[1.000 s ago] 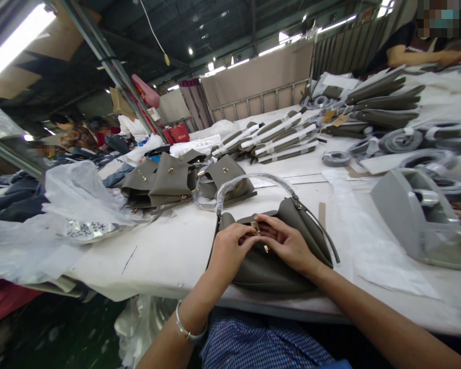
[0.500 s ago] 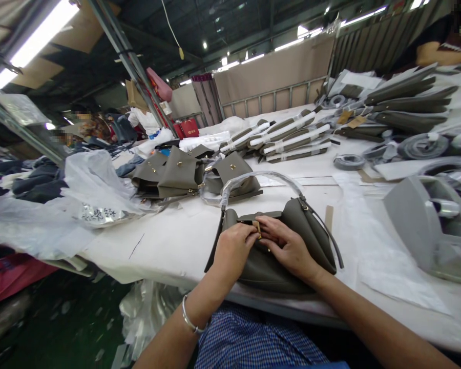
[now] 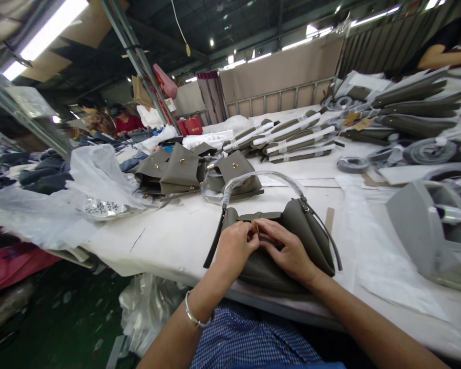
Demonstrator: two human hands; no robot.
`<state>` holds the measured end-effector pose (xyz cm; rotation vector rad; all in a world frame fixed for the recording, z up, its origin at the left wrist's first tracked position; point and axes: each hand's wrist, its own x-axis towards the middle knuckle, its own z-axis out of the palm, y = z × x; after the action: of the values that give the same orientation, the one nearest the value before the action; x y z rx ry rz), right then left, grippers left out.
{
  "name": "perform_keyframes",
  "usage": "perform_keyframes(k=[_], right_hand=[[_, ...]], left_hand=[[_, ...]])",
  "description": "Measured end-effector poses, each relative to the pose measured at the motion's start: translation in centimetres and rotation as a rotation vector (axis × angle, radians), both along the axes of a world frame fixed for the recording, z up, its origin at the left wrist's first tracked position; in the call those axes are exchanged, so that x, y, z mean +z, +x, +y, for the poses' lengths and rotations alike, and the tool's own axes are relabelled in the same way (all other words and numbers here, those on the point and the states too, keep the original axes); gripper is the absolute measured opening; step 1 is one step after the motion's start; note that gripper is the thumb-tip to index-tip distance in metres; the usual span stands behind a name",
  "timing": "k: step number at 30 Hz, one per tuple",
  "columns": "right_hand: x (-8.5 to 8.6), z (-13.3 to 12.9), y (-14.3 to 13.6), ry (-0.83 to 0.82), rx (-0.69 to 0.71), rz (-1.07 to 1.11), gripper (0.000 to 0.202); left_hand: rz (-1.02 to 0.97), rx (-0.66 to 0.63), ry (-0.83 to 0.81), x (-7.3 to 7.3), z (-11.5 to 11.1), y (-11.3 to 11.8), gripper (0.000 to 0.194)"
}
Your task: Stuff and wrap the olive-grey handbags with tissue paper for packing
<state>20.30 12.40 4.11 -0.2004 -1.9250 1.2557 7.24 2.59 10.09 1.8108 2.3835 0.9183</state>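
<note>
An olive-grey handbag (image 3: 280, 274) rests on the table at its front edge, close to my body. Its arched handle (image 3: 265, 174) is wrapped in clear plastic and stands up behind my hands. At the top middle of the bag, a small gold clasp (image 3: 257, 227) shows between my fingertips. My left hand (image 3: 234, 247) is closed, pinching the clasp from the left. From the right, my right hand (image 3: 288, 251) has its thumb and fingers bent together on the clasp and the bag's flap. My fingers cover most of the clasp.
Similar olive bags (image 3: 182, 169) stand behind to the left, beside a clear plastic bag (image 3: 100, 179). Wrapped strips (image 3: 292, 136) lie farther back. Grey coiled straps (image 3: 430, 149) and a grey holder (image 3: 426, 225) are at right. A co-worker's arm (image 3: 441, 55) shows at far right.
My left fingers have curled in tighter around the gold clasp, and less of it shows. The clasp appears turned more edge-on. The bag has barely moved.
</note>
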Motion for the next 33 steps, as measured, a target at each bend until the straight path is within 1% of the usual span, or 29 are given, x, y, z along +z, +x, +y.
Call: perform_keyframes(k=[5,12,15,17,19,20,22,25,30,32,33], right_hand=[[-0.1,0.0,0.0,-0.025,-0.009,-0.018,0.049],[0.1,-0.1,0.0,-0.108,-0.023,0.021,0.045],[0.1,-0.1,-0.1,-0.132,-0.017,0.024,0.045],[0.1,-0.1,-0.1,-0.129,-0.018,0.019,0.046],[0.1,-0.1,0.0,-0.122,-0.026,0.02,0.046],[0.2,-0.1,0.0,-0.126,-0.028,0.024,0.046],[0.2,-0.1,0.0,-0.163,-0.019,0.047,0.046],[0.1,0.0,-0.1,-0.253,0.014,0.083,0.048],[-0.2,0.1,-0.2,-0.311,0.048,0.076,0.049],[-0.1,0.1,-0.1,-0.318,0.049,0.068,0.05],[0.0,0.1,-0.1,-0.323,0.052,0.068,0.051]], left_hand=[[-0.062,-0.007,0.045,-0.1,-0.1,-0.3,0.008],[-0.226,-0.029,0.08,0.0,-0.1,-0.9,0.01],[-0.313,-0.023,0.09,0.0,-0.1,-1.2,0.006],[-0.436,-0.057,0.105,0.0,-0.2,-1.3,0.002],[-0.519,-0.134,0.123,0.2,-0.3,-1.2,0.012],[-0.509,-0.172,0.129,0.3,-0.4,-1.2,0.018],[-0.398,-0.22,0.13,0.6,-0.4,-1.2,0.026],[-0.264,-0.232,0.13,0.9,-0.1,-1.2,0.022],[-0.203,-0.264,0.122,1.0,0.6,-1.6,0.012],[-0.205,-0.247,0.118,1.0,0.9,-1.6,0.017],[-0.225,-0.235,0.118,0.9,1.0,-1.6,0.024]])
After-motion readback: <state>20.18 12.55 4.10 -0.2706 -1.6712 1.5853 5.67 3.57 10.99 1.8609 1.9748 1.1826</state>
